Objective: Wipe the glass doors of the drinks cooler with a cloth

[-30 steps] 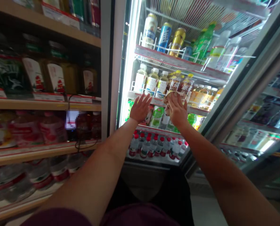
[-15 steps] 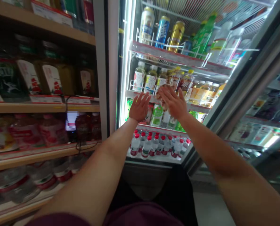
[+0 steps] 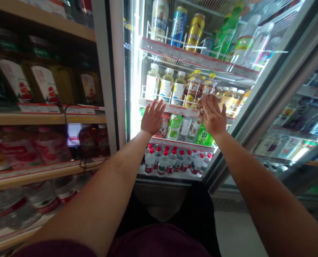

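A crumpled brownish cloth [image 3: 200,107] lies under my right hand [image 3: 213,117], which presses it against the glass door [image 3: 255,116] of a lit drinks fridge. Only the cloth's left and upper edges show past the fingers. My left hand [image 3: 151,117] is flat on the same glass, fingers spread, with nothing in it. Behind the glass, between the hands, are bottles of brown tea [image 3: 192,89] and a green-labelled bottle [image 3: 175,125].
Left of the fridge, wooden shelves [image 3: 41,119] hold large bottles [image 3: 45,80]. A phone-like lit screen [image 3: 74,135] with a cable hangs there. Red-capped water bottles [image 3: 162,162] stand on the lowest fridge shelf. Another fridge door [image 3: 306,114] is at the right.
My right hand has slid rightward across the glass with the cloth, away from my left hand. The left hand stays spread on the glass. The view has shifted slightly.
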`<state>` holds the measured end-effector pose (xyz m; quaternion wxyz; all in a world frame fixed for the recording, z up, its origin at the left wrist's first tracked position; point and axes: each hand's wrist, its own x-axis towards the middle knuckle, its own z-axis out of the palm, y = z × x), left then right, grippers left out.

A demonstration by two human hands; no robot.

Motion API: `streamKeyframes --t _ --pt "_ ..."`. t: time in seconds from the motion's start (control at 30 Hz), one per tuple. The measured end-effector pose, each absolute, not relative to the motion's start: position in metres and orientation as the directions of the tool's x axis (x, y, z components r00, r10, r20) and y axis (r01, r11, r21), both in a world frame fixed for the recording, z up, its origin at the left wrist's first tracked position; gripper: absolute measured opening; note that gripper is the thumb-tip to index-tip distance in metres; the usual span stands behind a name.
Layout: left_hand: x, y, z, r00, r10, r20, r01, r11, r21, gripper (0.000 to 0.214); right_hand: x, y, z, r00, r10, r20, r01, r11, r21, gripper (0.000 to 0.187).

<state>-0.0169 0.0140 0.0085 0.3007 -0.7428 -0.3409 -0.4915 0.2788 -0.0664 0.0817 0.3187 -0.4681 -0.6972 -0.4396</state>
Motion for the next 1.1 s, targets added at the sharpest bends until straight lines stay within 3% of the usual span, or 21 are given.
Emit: streamKeyframes --t 0.2,0.47,0.7,0.93,1.1 --pt "-0.017 0.011 0.010 0.287 0.197 0.937 0.794 -0.597 -0.118 0.059 0.294 -0.075 0.089 -0.403 0.426 0.810 0.915 0.157 0.373 0.061" --pt "-0.016 0.013 0.009 0.290 0.144 0.946 0.810 -0.564 -0.162 0.057 0.302 -0.079 0.095 -0.345 0.436 0.831 0.937 0.099 0.336 0.061" --pt "-0.016 0.012 0.009 0.288 0.176 0.941 0.802 -0.582 -0.136 0.059 0.300 -0.073 0.069 -0.236 0.372 0.898 0.972 0.087 0.220 0.056" --pt "-0.016 0.012 0.009 0.286 0.154 0.946 0.808 -0.570 -0.151 0.058 0.306 -0.078 0.050 -0.327 0.410 0.851 0.944 0.111 0.309 0.052" --pt "-0.016 0.012 0.009 0.287 0.135 0.948 0.802 -0.576 -0.161 0.058 0.290 -0.076 0.059 -0.279 0.386 0.879 0.960 0.093 0.264 0.054"
